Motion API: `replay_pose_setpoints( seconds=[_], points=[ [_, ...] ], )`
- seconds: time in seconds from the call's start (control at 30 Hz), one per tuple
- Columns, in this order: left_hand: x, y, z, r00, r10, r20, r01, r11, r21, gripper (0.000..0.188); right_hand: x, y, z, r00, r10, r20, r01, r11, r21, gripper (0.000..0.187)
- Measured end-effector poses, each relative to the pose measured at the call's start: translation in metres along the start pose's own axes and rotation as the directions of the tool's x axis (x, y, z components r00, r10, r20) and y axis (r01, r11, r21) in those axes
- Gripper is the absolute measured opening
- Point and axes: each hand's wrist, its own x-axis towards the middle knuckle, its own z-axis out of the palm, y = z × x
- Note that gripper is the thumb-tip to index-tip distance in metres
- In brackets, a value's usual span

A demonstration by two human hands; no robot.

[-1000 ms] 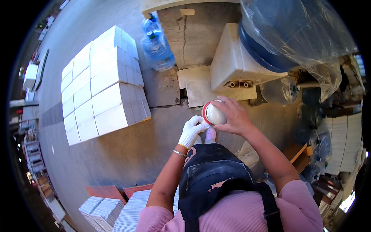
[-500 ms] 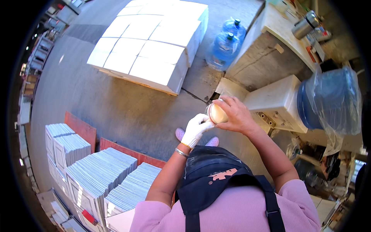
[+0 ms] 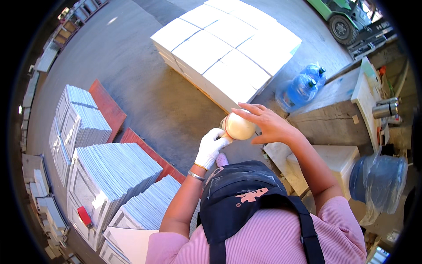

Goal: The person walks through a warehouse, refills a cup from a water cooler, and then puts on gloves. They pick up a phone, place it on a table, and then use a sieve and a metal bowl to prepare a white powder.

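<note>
My left hand [image 3: 210, 148], in a white knitted glove, is closed round the side of a round cup or jar with a cream-coloured lid [image 3: 241, 126] and a thin red line near its rim. Bare, my right hand [image 3: 273, 125] reaches over the far right side of that lid. Its fingers are spread, and the fingertips lie over or against the lid's edge; whether they touch cannot be made out. The body of the container is mostly hidden by the lid and the glove.
Ahead stands a pallet of white boxes [image 3: 220, 39]. Blue water bottles [image 3: 301, 90] sit beside a worn counter [image 3: 338, 114]. At right, a large blue bottle [image 3: 378, 178] is on a dispenser. Stacked panels [image 3: 112, 180] fill the lower left; a green forklift [image 3: 343, 26] is far right.
The view has swung to the right, bringing the forklift in. My right fingers have loosened from round the lid and spread apart. My left hand still holds the container.
</note>
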Motion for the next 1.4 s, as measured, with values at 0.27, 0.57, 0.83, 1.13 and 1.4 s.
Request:
replay_pose_setpoints(
  seconds=[0.27,0.57,0.83,1.13,1.4],
  points=[
    [0.012,0.010,-0.048,0.963,0.008,-0.268,-0.042,0.991,-0.125,0.016,0.118,-0.038,-0.026,0.964,0.155,0.216,-0.107,0.970,-0.219,0.103],
    [0.031,0.042,-0.089,0.878,-0.049,-0.476,-0.112,0.946,-0.303,0.016,0.233,-0.022,-0.046,0.765,-0.614,0.194,0.642,0.750,-0.159,0.100],
    [0.040,0.050,-0.133,0.770,-0.087,-0.632,-0.186,0.917,-0.352,0.017,0.318,-0.080,-0.032,0.924,-0.245,0.294,0.339,0.882,-0.327,0.085],
    [0.044,0.065,-0.263,0.728,-0.001,-0.685,-0.257,0.927,-0.274,0.017,0.436,-0.141,-0.026,0.560,-0.713,0.422,0.818,0.557,-0.145,0.083],
    [0.044,0.068,-0.376,0.636,0.043,-0.770,-0.173,0.981,-0.088,0.023,0.526,-0.211,0.004,0.847,-0.389,0.363,0.475,0.860,-0.185,0.095]
  ],
)
